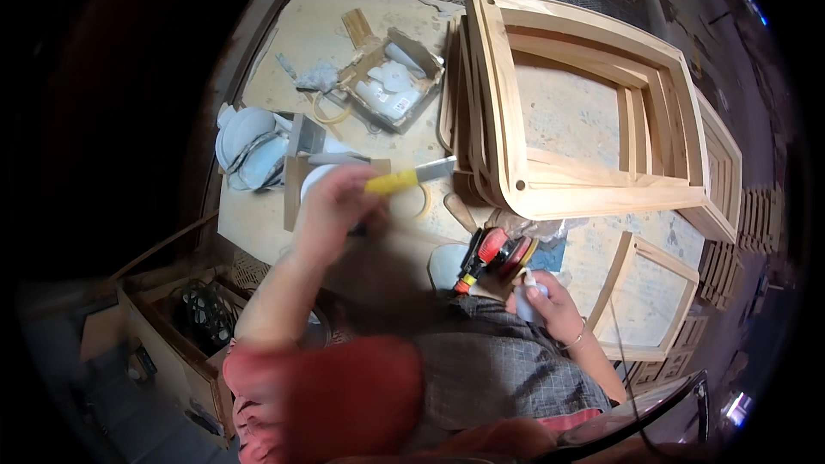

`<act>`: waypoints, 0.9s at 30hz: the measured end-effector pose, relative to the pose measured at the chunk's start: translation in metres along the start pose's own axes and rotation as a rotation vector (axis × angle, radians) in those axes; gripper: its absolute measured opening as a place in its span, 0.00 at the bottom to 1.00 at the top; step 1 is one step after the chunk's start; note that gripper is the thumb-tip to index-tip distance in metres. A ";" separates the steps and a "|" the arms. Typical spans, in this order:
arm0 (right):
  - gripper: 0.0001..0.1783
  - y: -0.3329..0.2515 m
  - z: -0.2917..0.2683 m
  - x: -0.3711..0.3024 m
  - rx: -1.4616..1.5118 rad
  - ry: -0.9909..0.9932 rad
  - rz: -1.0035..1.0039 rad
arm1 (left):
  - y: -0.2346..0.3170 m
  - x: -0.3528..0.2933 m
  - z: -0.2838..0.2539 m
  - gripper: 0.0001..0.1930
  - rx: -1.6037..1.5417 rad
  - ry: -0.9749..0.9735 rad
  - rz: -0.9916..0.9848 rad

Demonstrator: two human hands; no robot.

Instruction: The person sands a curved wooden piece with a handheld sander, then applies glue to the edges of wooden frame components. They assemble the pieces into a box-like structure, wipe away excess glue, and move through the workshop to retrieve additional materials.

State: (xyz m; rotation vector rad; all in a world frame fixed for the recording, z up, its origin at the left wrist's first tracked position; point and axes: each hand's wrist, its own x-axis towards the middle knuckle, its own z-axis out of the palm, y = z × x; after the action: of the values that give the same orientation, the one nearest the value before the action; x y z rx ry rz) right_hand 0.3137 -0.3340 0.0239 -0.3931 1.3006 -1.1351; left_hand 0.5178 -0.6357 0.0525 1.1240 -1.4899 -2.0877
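Left grip [338,202], head view: clasping a yellow-handled blade tool [392,182] above the worktop [311,24]; hand blurred. Right grip [559,309]: wrapped round a small white bottle [527,308], near the red-and-black sander [491,245]. Stacked wooden frames [601,204]: worktop's right side. Open box [418,112], white pieces [391,90] inside: beyond left grip.

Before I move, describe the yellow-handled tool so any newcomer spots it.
On the pale worktable, find the stack of wooden frames at right. Just left of it, the left hand holds the yellow-handled tool, its flat grey end toward the stack. Its bright yellow handle sets it apart from the pale ring below it in view.
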 end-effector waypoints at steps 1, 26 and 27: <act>0.17 -0.005 0.008 0.006 -0.046 -0.023 -0.024 | -0.018 -0.021 0.014 0.13 -0.125 -0.022 -0.066; 0.17 0.037 0.006 -0.073 -0.790 -0.520 -0.432 | -0.107 -0.250 0.211 0.13 -0.293 0.029 -0.230; 0.17 0.040 0.007 -0.073 -0.807 -0.553 -0.503 | -0.117 -0.257 0.208 0.12 -0.241 0.003 -0.225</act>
State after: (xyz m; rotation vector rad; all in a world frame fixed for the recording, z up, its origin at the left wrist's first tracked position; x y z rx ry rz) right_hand 0.3471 -0.2581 0.0347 -1.5824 1.1287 -0.7511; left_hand 0.5409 -0.2871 0.0783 1.2463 -1.1145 -2.3372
